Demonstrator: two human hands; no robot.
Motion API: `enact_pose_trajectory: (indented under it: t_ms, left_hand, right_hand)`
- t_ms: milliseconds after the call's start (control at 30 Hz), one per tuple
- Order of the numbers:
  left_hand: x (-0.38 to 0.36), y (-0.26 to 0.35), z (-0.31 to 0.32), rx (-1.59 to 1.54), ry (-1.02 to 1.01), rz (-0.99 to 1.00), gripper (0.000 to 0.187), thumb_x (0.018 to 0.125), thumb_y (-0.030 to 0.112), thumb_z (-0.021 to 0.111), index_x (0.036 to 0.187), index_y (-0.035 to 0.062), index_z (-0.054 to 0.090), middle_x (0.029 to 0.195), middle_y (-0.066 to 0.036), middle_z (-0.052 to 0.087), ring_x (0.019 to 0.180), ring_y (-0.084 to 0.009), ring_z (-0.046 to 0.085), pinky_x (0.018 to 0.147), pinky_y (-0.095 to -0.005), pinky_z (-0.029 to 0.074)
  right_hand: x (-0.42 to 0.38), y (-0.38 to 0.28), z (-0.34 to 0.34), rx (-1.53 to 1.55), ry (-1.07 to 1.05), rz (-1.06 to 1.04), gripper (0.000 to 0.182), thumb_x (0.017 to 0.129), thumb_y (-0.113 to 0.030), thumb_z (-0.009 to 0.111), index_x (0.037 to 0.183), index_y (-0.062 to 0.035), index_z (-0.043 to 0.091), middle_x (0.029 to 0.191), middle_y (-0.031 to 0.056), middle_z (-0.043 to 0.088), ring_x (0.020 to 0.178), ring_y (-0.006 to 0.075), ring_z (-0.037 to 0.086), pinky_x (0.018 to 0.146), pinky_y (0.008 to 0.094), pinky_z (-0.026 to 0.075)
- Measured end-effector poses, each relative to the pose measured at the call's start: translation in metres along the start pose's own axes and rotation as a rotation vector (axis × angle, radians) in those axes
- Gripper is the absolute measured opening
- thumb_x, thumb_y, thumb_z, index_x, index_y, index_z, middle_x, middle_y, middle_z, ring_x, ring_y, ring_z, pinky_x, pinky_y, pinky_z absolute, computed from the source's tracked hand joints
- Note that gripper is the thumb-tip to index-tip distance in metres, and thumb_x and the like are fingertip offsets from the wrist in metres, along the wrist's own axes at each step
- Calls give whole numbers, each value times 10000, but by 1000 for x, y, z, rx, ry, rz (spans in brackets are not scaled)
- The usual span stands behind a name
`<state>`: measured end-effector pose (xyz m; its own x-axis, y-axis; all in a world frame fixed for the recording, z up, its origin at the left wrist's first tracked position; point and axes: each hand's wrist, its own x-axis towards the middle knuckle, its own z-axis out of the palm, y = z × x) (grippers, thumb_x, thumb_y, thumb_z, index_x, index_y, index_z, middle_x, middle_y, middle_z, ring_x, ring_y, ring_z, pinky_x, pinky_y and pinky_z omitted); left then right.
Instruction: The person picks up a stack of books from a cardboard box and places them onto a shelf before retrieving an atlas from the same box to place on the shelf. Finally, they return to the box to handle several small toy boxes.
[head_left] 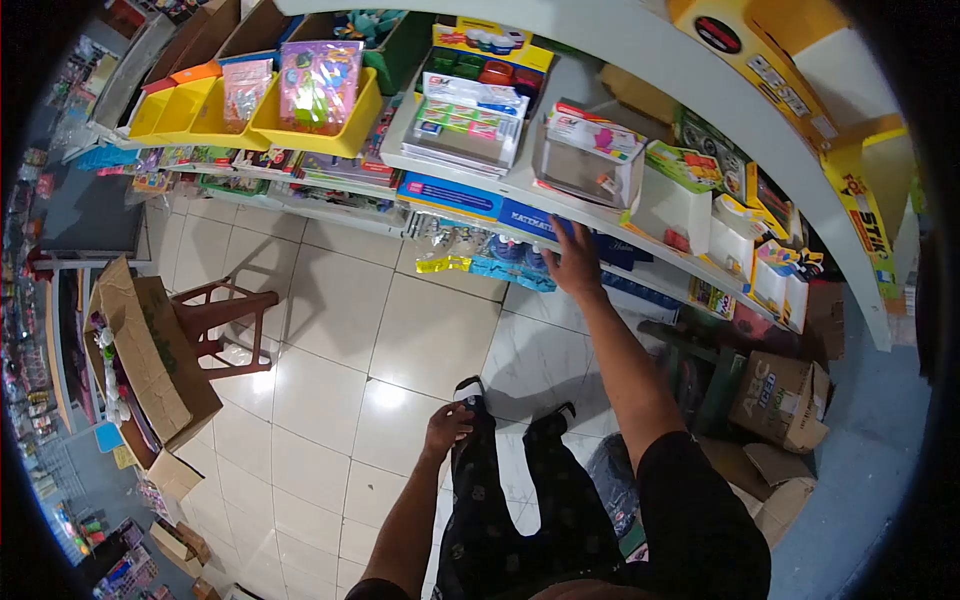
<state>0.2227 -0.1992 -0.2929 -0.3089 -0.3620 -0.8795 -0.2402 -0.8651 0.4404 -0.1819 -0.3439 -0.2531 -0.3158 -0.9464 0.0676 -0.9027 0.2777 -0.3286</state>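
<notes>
My right hand [574, 262] reaches to the shelf front, its fingers apart and touching or close to the edge of a blue box [527, 217] with white lettering. Above it on the shelf stands an open display box [588, 158] with little inside. To its left is a white box [466, 128] of pink and green packs. Packs with yellow and blue strips [487, 266] hang or lie below the blue box. My left hand [449, 427] hangs low over my leg, fingers loosely curled; whether it holds anything small cannot be made out.
Yellow bins [318, 128] with plastic packs line the upper left shelf. A red-brown stool [225, 325] and an open cardboard box [150, 360] stand at the left. More cartons [780, 400] sit at the lower right, beside a dark green frame. Tiled floor [330, 310] lies between.
</notes>
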Motion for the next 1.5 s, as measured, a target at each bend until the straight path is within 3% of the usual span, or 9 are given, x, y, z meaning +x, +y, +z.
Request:
enact_pose_trajectory:
  t_ms: [100,600,1000,1067,1133,1167,1233,1267,1500]
  left_hand:
    - [22,3,1,-73,-80,94,427,909,115,598,1312,53,475,1059,-136,667,742,-188,673,564,-245,510]
    - [42,124,170,135,-204,341,388,971,293,527,1299,87,502,1074,-111,684,808,-187,674,700,-303,517]
    - [-41,-87,78,33,-17,-154,303,934,327,574,1120,89,587,813,-39,656,577,-163,631,432,-239,458]
    - [-36,-147,24,-200,-311,-352,285,925,312,576,1128,113,589,806,-30,654,583,-135,620,431,-263,462]
    - [-56,-163,22,535,-215,-100,247,930,309,557,1062,108,613,740,-25,630,597,-194,623,499,-339,500]
    - [-42,-190,5,1296,-309,378,365,909,421,523,1024,96,644,825,-155,664,830,-319,654,724,-433,509]
    - [-42,-184,-2,887,-292,45,350,859,369,558,1090,119,636,939,-165,672,876,-356,651,755,-460,523]
    - [-50,-161,0,584,-398,-247,324,830,327,593,1096,146,629,944,-124,681,893,-337,651,756,-434,524]
    - [-99,-5,68,927,-225,-10,224,877,277,571,1018,116,637,776,-8,648,584,-152,614,560,-300,507]
  right_hand:
    - [-25,57,-12,22,2,211,777,802,-377,699,1439,-96,352,1433,258,345,1326,404,347,1052,494,351]
    - [-42,70,-37,-266,-366,275,898,763,-550,670,1499,-251,252,1546,125,253,1339,397,323,945,600,369]
    - [-176,72,-26,16,-327,185,625,795,-327,682,1346,-127,467,1437,213,341,1277,409,385,1020,521,370]
    - [-255,71,-16,28,-451,228,593,802,-326,662,1321,-106,477,1413,244,357,1276,420,383,1017,531,385]
    - [-343,74,-4,40,-549,256,475,785,-342,654,1185,-95,588,1266,268,504,1166,438,478,982,512,417]
    - [-377,81,1,120,-699,254,413,769,-376,643,1066,-89,640,1167,243,580,1106,447,515,983,514,406]
    - [-461,75,4,54,-540,234,404,760,-423,633,959,-74,672,1099,196,626,1088,417,533,949,535,398]
    - [-455,67,-26,46,-1091,204,495,726,-406,681,1126,-115,654,1285,194,553,1233,406,462,1002,512,396]
    - [-475,58,-152,447,-876,574,423,718,-461,694,964,-118,702,989,149,694,961,298,653,857,392,503]
